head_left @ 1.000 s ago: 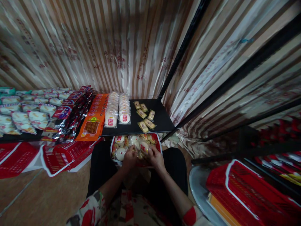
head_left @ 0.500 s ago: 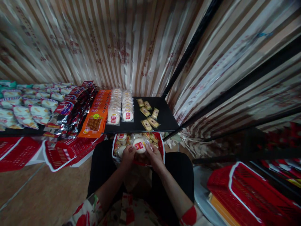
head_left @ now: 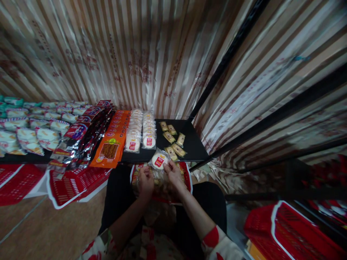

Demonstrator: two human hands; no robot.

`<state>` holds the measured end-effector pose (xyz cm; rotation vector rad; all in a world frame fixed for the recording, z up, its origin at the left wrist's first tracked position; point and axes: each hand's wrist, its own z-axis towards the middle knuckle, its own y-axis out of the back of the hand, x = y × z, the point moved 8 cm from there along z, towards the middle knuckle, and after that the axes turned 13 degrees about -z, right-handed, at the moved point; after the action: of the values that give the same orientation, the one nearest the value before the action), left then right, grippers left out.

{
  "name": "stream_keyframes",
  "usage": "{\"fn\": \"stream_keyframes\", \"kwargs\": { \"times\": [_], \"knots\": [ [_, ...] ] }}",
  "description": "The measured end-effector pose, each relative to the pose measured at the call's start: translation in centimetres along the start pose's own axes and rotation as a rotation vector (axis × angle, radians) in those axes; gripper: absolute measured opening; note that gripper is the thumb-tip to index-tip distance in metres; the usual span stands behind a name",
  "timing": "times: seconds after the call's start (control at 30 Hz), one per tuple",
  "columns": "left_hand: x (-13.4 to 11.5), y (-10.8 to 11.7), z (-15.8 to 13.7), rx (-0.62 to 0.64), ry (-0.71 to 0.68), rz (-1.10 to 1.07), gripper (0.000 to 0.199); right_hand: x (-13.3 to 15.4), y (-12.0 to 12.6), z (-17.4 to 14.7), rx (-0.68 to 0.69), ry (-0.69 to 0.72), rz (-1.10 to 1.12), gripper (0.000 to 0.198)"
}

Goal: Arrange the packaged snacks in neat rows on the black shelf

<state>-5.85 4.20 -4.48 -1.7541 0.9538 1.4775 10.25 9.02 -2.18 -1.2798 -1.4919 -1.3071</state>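
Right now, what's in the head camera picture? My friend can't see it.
The right hand holds a wrapped round white snack above a red tub of packaged snacks, with the left hand close by. Ahead, a black shelf holds rows of snack packs and some small yellow packets, in front of a striped curtain.

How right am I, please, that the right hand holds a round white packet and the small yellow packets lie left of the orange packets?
Only the side is wrong: the head view shows the small yellow packets right of the orange packets; the right hand holds the round white packet.
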Motion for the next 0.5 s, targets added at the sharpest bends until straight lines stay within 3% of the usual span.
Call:
{"fn": "stream_keyframes", "kwargs": {
  "times": [0.1, 0.2, 0.5],
  "knots": [
    [-3.3, -0.6, 0.3, 0.069, -0.246, 0.169, 0.024, 1.6, -0.7, 2.5, 0.059, 0.066, -0.113, 0.026],
    [-5.4, -1.8, 0.6, 0.167, -0.404, 0.283, 0.031, 2.3, -1.6, 4.7, 0.077, 0.076, -0.13, 0.033],
    [-5.4, -2.8, 3.2, 0.235, -0.458, 0.506, 0.047, 3.0, -4.2, 8.4, 0.142, 0.111, -0.158, 0.027]
  ]
}}
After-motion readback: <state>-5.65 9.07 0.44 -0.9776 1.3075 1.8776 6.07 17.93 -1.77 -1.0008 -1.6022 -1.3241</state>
